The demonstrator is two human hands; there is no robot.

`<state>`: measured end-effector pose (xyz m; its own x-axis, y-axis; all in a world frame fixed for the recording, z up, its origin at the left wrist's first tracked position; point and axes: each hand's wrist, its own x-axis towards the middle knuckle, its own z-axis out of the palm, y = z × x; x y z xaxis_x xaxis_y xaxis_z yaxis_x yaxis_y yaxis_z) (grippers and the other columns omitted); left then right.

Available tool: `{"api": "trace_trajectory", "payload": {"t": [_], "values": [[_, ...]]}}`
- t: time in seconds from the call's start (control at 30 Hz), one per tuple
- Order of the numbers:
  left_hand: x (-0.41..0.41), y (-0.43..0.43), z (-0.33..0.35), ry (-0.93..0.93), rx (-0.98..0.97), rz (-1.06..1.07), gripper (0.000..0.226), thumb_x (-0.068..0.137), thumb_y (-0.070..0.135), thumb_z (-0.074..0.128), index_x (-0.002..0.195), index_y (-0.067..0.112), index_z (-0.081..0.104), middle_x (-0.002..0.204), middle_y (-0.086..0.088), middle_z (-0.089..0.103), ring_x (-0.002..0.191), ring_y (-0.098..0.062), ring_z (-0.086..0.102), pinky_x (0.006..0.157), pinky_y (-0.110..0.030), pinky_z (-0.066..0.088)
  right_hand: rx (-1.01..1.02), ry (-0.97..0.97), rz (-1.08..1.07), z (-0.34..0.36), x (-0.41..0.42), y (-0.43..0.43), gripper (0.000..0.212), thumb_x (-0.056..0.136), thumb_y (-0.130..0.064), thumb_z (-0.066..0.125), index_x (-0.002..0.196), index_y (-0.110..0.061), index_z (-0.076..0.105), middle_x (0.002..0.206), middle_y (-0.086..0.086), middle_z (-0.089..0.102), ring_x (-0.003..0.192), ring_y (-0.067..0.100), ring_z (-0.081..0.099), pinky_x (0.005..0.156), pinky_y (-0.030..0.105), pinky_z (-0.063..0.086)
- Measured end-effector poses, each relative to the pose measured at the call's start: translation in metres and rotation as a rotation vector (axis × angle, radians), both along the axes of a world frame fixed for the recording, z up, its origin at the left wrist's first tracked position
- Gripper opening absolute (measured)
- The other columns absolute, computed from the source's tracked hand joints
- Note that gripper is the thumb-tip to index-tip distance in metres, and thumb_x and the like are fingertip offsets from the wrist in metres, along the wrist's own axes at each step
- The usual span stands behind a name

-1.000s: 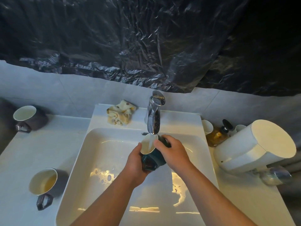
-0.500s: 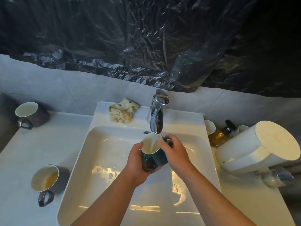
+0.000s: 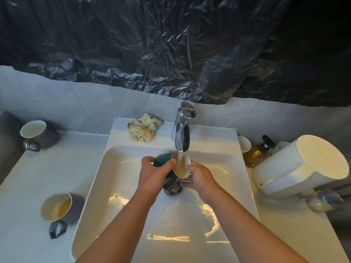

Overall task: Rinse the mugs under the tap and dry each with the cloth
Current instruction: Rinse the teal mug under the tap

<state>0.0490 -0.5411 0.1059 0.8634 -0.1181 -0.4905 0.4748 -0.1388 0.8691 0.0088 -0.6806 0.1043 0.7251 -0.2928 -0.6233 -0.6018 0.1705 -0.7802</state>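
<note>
A teal ceramic mug with a cream inside (image 3: 161, 161) is held over the white rectangular sink (image 3: 91, 188), tilted with its mouth turned up toward the spout of the chrome tap (image 3: 182, 131). A thin stream of water runs from the spout into the mug. The left hand (image 3: 154, 175) has its grip clenched round the mug's teal body, thumb near the rim. The right hand (image 3: 202, 177) grasps the mug from the other side, its fingers curled just beneath the rim.

A crumpled cream cloth with brown spots (image 3: 143, 129) lies on the sink's back ledge, just left of the tap. On the white counter (image 3: 24, 186) to the left stand two grey mugs with cream insides: one at the back (image 3: 39, 134), and a nearer one (image 3: 59, 209) with yellowish liquid in it. To the right of the sink are an amber pump bottle (image 3: 255, 153) and a white cylindrical container lying on its side (image 3: 296, 168). A crinkled black plastic sheet (image 3: 171, 44) covers the wall above.
</note>
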Motion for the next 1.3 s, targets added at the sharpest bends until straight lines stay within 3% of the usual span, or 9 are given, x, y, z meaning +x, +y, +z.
{"api": "trace_trajectory", "payload": {"t": [0.17,0.3,0.4,0.47,0.63,0.8,0.97,1.17,1.3], "values": [[-0.002,0.002,0.001,0.058,-0.046,0.024,0.048,0.089,0.034,0.074,0.122,0.014,0.045,0.107,-0.009,0.062,0.089,-0.019,0.067,0.063,-0.028,0.053,0.014,-0.003,-0.025,0.004,-0.001,0.002,0.029,0.107,-0.022,0.037,0.125,-0.013,0.057,0.105,0.009,0.064,0.098,0.028,0.065,0.087,0.039,0.055],[-0.009,0.001,-0.001,0.118,-0.108,-0.005,0.04,0.093,0.048,0.059,0.11,0.012,0.062,0.106,-0.015,0.07,0.097,-0.028,0.069,0.088,-0.049,0.059,0.102,0.01,-0.039,0.006,-0.007,0.004,0.037,0.103,-0.043,0.044,0.127,-0.019,0.059,0.126,0.012,0.063,0.113,0.033,0.062,0.085,0.041,0.057],[-0.016,0.001,0.002,0.178,-0.212,-0.016,0.027,0.104,0.039,0.046,0.099,0.021,0.066,0.099,-0.01,0.071,0.092,-0.027,0.069,0.079,-0.043,0.06,0.148,0.004,-0.034,0.008,-0.012,0.001,0.035,0.1,-0.047,0.049,0.123,-0.023,0.06,0.127,0.011,0.061,0.115,0.035,0.062,0.088,0.047,0.058],[-0.019,0.0,0.002,0.248,-0.268,-0.027,0.029,0.105,0.041,0.044,0.107,0.02,0.065,0.108,-0.013,0.068,0.099,-0.031,0.068,0.076,-0.044,0.062,0.128,-0.026,0.023,0.01,-0.016,0.0,0.031,0.102,-0.042,0.047,0.124,-0.026,0.059,0.122,0.007,0.062,0.117,0.03,0.06,0.089,0.046,0.057],[-0.028,-0.003,-0.001,0.394,-0.349,-0.019,0.038,0.101,0.045,0.05,0.12,0.015,0.06,0.119,-0.017,0.064,0.107,-0.036,0.067,0.091,-0.053,0.059,0.053,-0.089,0.134,0.011,-0.025,-0.003,0.036,0.099,-0.045,0.054,0.133,-0.031,0.052,0.125,-0.002,0.063,0.117,0.017,0.057,0.093,0.043,0.056],[-0.032,-0.003,0.0,0.476,-0.37,-0.072,0.04,0.103,0.049,0.047,0.123,0.017,0.058,0.12,-0.018,0.063,0.107,-0.036,0.066,0.088,-0.049,0.061,-0.004,-0.085,0.168,0.011,-0.029,-0.009,0.044,0.092,-0.047,0.066,0.131,-0.029,0.055,0.125,0.002,0.065,0.115,0.024,0.063,0.091,0.047,0.059],[-0.036,0.0,-0.005,0.396,-0.225,-0.207,0.041,0.106,0.05,0.038,0.124,0.02,0.059,0.122,-0.016,0.063,0.109,-0.037,0.066,0.091,-0.051,0.06,-0.149,-0.081,0.151,0.009,-0.029,-0.011,0.037,0.088,-0.042,0.07,0.121,-0.028,0.06,0.113,0.001,0.067,0.099,0.019,0.067,0.078,0.034,0.061],[-0.049,-0.002,-0.014,0.207,-0.124,-0.254,0.026,0.106,0.023,0.048,0.125,0.01,0.059,0.115,-0.017,0.069,0.103,-0.027,0.071,0.089,-0.039,0.062,-0.228,-0.05,0.105,0.009,-0.028,-0.011,0.036,0.091,-0.047,0.067,0.118,-0.031,0.051,0.104,-0.006,0.061,0.092,0.014,0.063,0.07,0.028,0.058],[-0.058,-0.002,-0.021,0.141,-0.092,-0.278,0.023,0.106,0.012,0.045,0.126,0.011,0.058,0.114,-0.014,0.069,0.096,-0.023,0.074,0.081,-0.034,0.064,-0.299,-0.055,0.202,0.005,-0.033,-0.016,0.034,0.091,-0.051,0.065,0.117,-0.031,0.055,0.109,-0.003,0.065,0.098,0.017,0.065,0.078,0.033,0.061]]}}
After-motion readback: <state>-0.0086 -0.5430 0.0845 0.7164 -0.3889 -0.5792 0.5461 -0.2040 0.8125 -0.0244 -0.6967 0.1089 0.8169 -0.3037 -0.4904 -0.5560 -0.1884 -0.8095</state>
